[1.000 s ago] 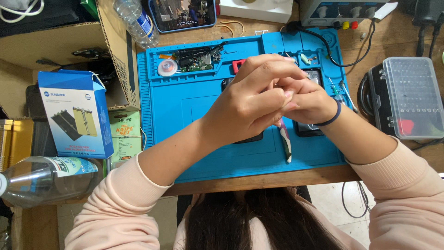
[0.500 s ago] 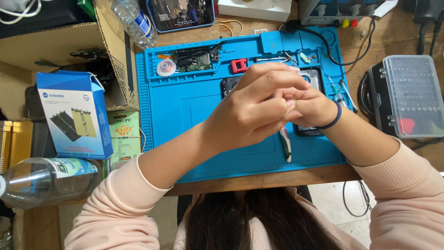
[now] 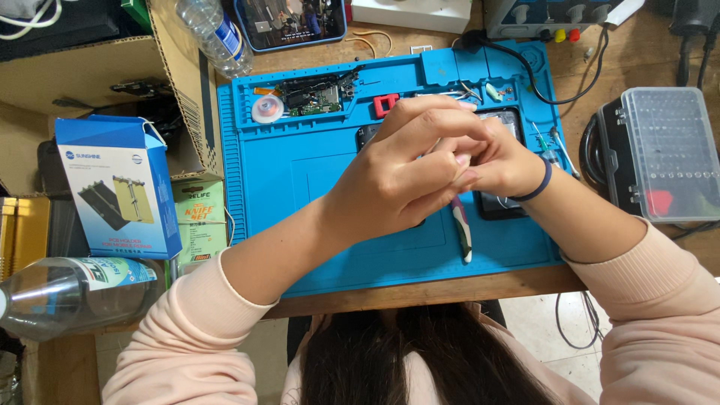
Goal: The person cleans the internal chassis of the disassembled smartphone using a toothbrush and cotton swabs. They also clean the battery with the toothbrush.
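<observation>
My left hand [image 3: 397,176] and my right hand [image 3: 499,161] are pressed together above a blue work mat [image 3: 300,180], fingertips meeting in a pinch. Whatever lies between the fingers is hidden. A dark band circles my right wrist. Under the hands lies a dark opened phone [image 3: 499,204], mostly covered. A slim tool with a green, white and pink handle [image 3: 462,231] lies on the mat just below my left hand's fingers.
A circuit board [image 3: 319,96], a small round reel [image 3: 267,109] and a red clip [image 3: 386,103] sit along the mat's far edge. A clear bit case [image 3: 664,150] stands right. A blue box [image 3: 120,187], cardboard box and plastic bottles [image 3: 71,292] crowd the left.
The joined hands have stayed over the phone. Only the fingers have shifted slightly. The tool on the mat has not moved.
</observation>
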